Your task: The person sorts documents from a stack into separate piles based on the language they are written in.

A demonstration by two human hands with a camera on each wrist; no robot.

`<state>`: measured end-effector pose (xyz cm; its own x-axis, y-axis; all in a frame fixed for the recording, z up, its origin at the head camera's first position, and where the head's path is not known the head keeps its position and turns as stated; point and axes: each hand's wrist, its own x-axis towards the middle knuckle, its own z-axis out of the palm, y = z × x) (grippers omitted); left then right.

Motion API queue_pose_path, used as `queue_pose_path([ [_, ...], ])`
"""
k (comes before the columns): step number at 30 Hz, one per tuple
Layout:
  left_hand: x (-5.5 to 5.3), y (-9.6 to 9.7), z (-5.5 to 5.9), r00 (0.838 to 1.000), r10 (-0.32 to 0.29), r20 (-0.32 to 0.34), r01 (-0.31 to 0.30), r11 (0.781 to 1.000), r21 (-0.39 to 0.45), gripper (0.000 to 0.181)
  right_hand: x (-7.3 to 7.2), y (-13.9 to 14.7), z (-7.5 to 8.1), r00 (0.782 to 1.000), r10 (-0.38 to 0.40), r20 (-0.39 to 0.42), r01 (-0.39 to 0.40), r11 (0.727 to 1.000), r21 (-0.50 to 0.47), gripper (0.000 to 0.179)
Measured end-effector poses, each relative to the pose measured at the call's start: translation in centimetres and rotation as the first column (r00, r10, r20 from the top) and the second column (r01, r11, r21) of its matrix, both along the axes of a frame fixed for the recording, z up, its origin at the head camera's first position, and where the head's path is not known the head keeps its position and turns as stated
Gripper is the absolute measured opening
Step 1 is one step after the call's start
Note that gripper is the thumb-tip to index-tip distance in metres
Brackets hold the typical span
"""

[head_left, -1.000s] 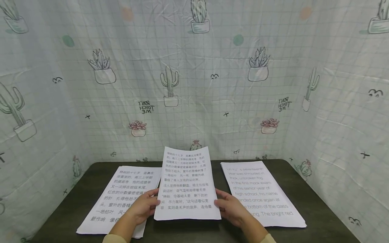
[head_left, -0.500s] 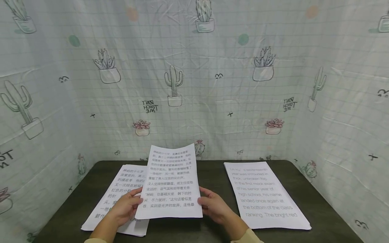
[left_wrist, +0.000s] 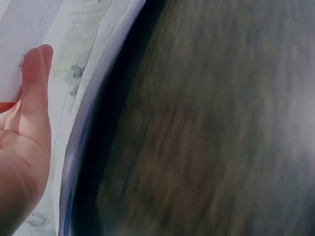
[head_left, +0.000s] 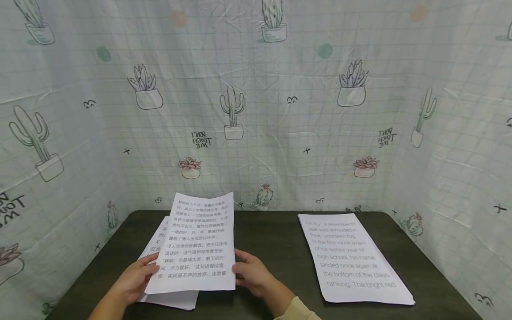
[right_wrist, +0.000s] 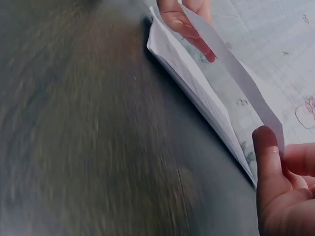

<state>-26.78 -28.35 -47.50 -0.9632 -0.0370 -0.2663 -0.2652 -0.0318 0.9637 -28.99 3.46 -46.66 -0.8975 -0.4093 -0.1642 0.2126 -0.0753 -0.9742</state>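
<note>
A white sheet of paper point(head_left: 196, 249) printed with Chinese text is held up between my two hands, tilted with its top edge away from me. My left hand point(head_left: 135, 276) pinches its left edge near the bottom, thumb on the printed face. On the opposite edge my right hand point(head_left: 256, 273) pinches the sheet the same way. In the right wrist view the sheet point(right_wrist: 236, 69) appears edge-on, raised over a paper stack point(right_wrist: 192, 88) on the table. That left stack point(head_left: 176, 298) is mostly covered by the sheet in the head view.
A second stack of paper point(head_left: 356, 262), printed in English, lies on the right of the dark table point(head_left: 276, 240). A pale curtain point(head_left: 256, 111) with cactus drawings surrounds the table at the back and both sides.
Both hands have carried the sheet leftward from the table's middle to over the left stack. The head view has turned slightly left. The right stack still lies on the table.
</note>
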Motion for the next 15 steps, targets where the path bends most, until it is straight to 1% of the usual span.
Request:
queue_pose_path([
  [5, 0.3, -1.4, -0.2, 0.999, 0.03, 0.015, -0.03, 0.999, -0.042, 0.06, 0.2, -1.6, 0.1, 1.0, -0.003, 0.0, 0.003, 1.0, 0.011, 0.063],
  [11, 0.6, -3.1, -0.3, 0.999, 0.034, 0.017, -0.033, 0.998, -0.052, 0.062, 0.4, -3.5, 0.0, 1.0, -0.007, -0.001, 0.007, 1.0, 0.015, 0.063],
  [15, 0.6, -4.1, -0.2, 0.998, 0.052, 0.023, -0.05, 0.996, -0.077, 0.061, 0.5, -4.7, -0.2, 1.0, -0.002, 0.0, 0.002, 1.0, -0.001, 0.063],
])
